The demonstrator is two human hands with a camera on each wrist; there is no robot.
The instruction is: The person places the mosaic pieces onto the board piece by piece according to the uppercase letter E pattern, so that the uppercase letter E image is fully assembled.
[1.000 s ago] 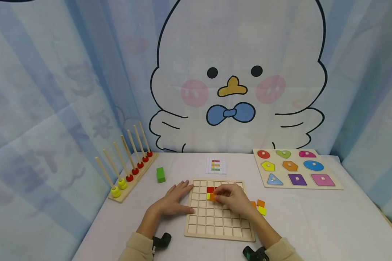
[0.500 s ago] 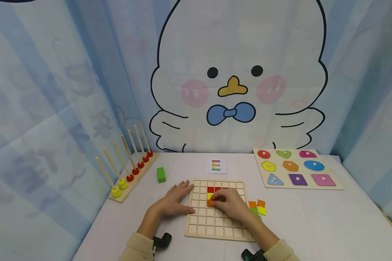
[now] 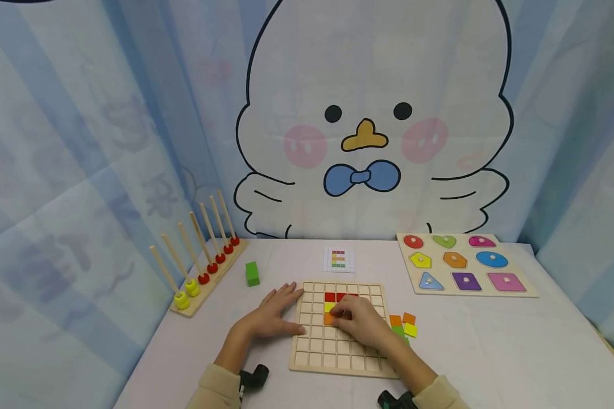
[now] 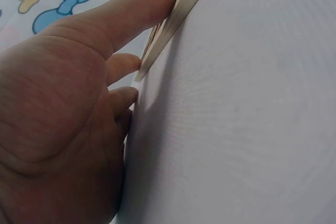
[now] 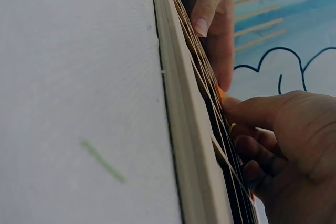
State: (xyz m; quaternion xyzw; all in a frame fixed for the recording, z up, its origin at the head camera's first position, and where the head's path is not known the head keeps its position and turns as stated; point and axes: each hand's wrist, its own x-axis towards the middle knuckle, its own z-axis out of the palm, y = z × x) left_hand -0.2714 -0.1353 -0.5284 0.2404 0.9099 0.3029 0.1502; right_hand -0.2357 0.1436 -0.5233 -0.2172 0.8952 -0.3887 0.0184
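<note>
A wooden grid board lies in the middle of the table. My left hand rests along its left edge; the left wrist view has the thumb on the board's rim. Over the grid, my right hand pinches an orange square tile at a cell below a yellow tile. In the right wrist view that orange tile shows just past the thumb tip. A row of red tiles sits above the yellow one; cells under my right hand are hidden.
Loose orange, green and yellow tiles lie right of the board. A pattern card and green block are behind it. A peg stand with beads stands left, a shape puzzle back right.
My right hand has brought the orange tile one cell nearer, from beside the yellow tile to below it, then stayed nearly still. The left hand has not moved.
</note>
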